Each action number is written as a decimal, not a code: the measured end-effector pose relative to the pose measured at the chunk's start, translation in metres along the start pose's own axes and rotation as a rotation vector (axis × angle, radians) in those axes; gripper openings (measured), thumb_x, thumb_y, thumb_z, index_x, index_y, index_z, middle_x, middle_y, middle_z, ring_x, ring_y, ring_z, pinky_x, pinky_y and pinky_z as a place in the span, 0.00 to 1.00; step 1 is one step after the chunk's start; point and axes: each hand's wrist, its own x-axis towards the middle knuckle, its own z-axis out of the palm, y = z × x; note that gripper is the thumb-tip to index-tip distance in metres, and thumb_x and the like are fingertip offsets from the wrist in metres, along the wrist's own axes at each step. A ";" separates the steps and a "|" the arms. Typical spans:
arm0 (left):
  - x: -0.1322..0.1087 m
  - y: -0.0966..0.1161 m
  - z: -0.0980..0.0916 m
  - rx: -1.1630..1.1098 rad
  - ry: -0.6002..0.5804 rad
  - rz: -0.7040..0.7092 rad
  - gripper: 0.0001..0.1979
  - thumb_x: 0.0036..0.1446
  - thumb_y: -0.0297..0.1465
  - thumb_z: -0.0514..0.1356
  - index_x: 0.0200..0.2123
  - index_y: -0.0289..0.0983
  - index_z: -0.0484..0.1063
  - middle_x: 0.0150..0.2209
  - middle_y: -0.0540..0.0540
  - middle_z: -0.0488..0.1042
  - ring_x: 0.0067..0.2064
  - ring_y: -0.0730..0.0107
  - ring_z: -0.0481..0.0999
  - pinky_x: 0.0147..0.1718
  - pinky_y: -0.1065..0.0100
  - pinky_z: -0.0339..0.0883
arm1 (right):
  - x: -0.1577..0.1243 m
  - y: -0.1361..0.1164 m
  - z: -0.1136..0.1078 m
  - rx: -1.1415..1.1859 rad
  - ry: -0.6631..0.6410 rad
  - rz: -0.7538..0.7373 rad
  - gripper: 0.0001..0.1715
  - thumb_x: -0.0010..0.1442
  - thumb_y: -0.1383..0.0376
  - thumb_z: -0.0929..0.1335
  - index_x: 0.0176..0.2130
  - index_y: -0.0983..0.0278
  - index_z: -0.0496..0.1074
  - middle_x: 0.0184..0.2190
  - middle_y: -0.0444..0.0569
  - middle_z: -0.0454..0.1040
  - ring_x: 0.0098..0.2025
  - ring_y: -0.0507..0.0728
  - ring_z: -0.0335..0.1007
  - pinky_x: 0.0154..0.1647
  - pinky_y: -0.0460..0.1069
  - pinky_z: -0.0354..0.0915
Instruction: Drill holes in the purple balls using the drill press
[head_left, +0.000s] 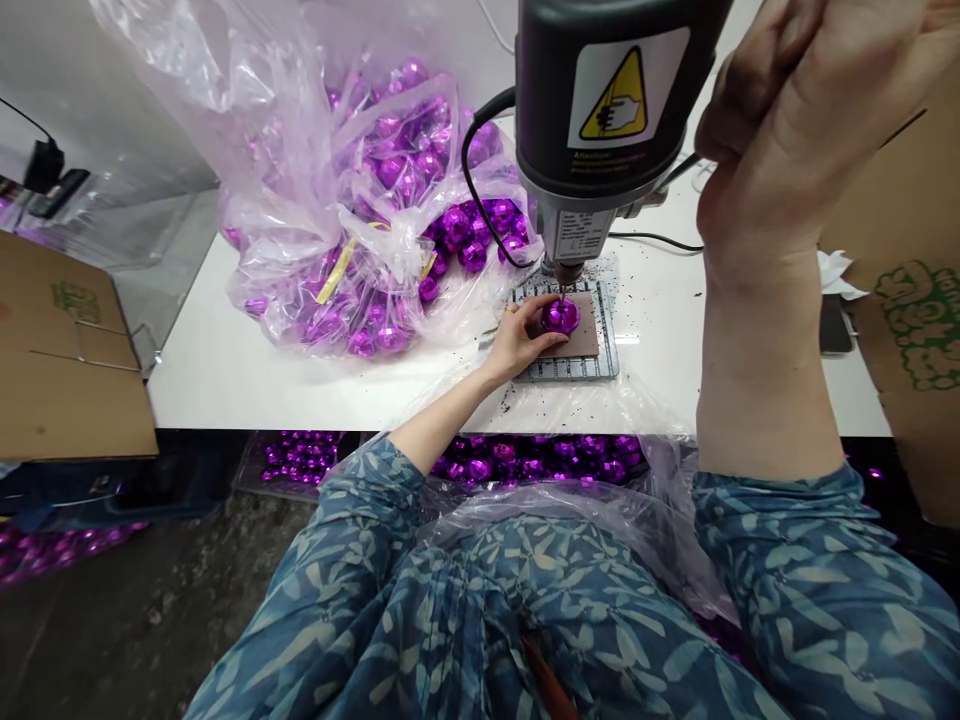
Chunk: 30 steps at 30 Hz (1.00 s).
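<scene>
Down at the lap: a clear bag point(570, 505) spreads across the knees, with loose purple balls point(525, 462) lying in it below the table point(225, 380) edge.
Right hand point(795, 130): raised close by, fingers curled shut on the lever point(679, 170) beside the drill head point(600, 100).
Left hand point(519, 342): fingers closed round the purple ball point(560, 316), holding it on the brown pad point(589, 342) that lies on the grid base point(577, 370).
Bit point(561, 290): its tip is at the top of the ball, with dark chips scattered around.
Doing it well: I'd judge the ball wants a firm, level hold, fingertips low and clear of the bit, and a slow, straight feed so the tip doesn't skate off the shiny curve.
Further back: a full bag of balls point(352, 200) slumps on the table.
</scene>
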 end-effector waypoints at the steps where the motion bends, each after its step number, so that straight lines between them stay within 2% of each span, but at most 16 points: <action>1: -0.002 0.004 0.000 0.026 0.013 -0.009 0.33 0.53 0.39 0.80 0.60 0.45 0.77 0.55 0.41 0.81 0.55 0.50 0.76 0.56 0.51 0.73 | 0.001 0.002 0.000 0.015 0.016 -0.001 0.52 0.38 0.37 0.72 0.22 0.64 0.32 0.15 0.42 0.30 0.14 0.39 0.43 0.17 0.40 0.42; 4: -0.006 0.017 -0.001 -0.003 0.040 -0.055 0.30 0.52 0.39 0.80 0.58 0.45 0.79 0.51 0.41 0.81 0.57 0.48 0.73 0.60 0.50 0.69 | 0.005 0.009 -0.001 0.035 0.038 -0.023 0.48 0.47 0.37 0.68 0.21 0.63 0.32 0.15 0.42 0.28 0.13 0.40 0.43 0.16 0.40 0.39; 5: -0.006 0.020 -0.001 -0.019 0.040 -0.066 0.30 0.52 0.39 0.79 0.57 0.45 0.80 0.51 0.42 0.80 0.57 0.47 0.72 0.61 0.50 0.67 | 0.005 0.012 -0.002 0.042 0.031 -0.036 0.47 0.47 0.37 0.68 0.20 0.64 0.34 0.15 0.42 0.30 0.13 0.40 0.44 0.17 0.40 0.39; 9: -0.005 0.026 -0.004 -0.033 0.000 -0.074 0.29 0.53 0.39 0.78 0.58 0.44 0.79 0.52 0.41 0.80 0.59 0.46 0.70 0.62 0.50 0.66 | -0.005 0.020 -0.009 0.087 0.013 -0.148 0.45 0.36 0.36 0.71 0.18 0.68 0.47 0.13 0.40 0.45 0.15 0.40 0.47 0.18 0.42 0.36; 11: -0.005 0.026 -0.005 -0.022 -0.015 -0.068 0.29 0.54 0.40 0.77 0.58 0.43 0.78 0.54 0.41 0.79 0.60 0.45 0.70 0.63 0.50 0.66 | -0.018 0.023 -0.013 0.096 0.016 -0.234 0.45 0.44 0.37 0.72 0.19 0.69 0.46 0.12 0.40 0.47 0.14 0.40 0.46 0.18 0.43 0.36; 13: -0.005 0.025 -0.005 -0.013 -0.022 -0.068 0.29 0.55 0.41 0.77 0.59 0.43 0.78 0.55 0.40 0.79 0.60 0.45 0.69 0.63 0.49 0.66 | -0.032 0.025 -0.017 0.091 0.028 -0.300 0.48 0.53 0.41 0.71 0.20 0.69 0.39 0.12 0.41 0.43 0.14 0.40 0.46 0.20 0.42 0.40; 16: -0.005 0.024 -0.004 -0.029 -0.017 -0.073 0.29 0.55 0.41 0.77 0.59 0.44 0.78 0.54 0.40 0.79 0.61 0.44 0.70 0.63 0.48 0.66 | -0.051 0.028 -0.023 0.081 0.066 -0.336 0.50 0.59 0.45 0.70 0.24 0.71 0.31 0.13 0.42 0.36 0.15 0.37 0.46 0.21 0.39 0.42; 23: -0.004 0.028 -0.002 -0.062 0.010 -0.102 0.27 0.52 0.35 0.79 0.55 0.44 0.80 0.51 0.41 0.80 0.59 0.45 0.71 0.65 0.45 0.64 | -0.061 0.044 -0.033 0.092 0.133 -0.373 0.51 0.61 0.44 0.71 0.24 0.68 0.30 0.13 0.42 0.30 0.14 0.39 0.42 0.18 0.41 0.39; 30: -0.005 0.036 -0.003 -0.128 0.044 -0.127 0.25 0.48 0.31 0.80 0.50 0.44 0.82 0.48 0.42 0.80 0.57 0.46 0.71 0.64 0.47 0.62 | -0.066 0.090 -0.057 0.057 0.146 -0.550 0.48 0.62 0.44 0.70 0.20 0.68 0.37 0.13 0.43 0.23 0.13 0.42 0.32 0.17 0.46 0.37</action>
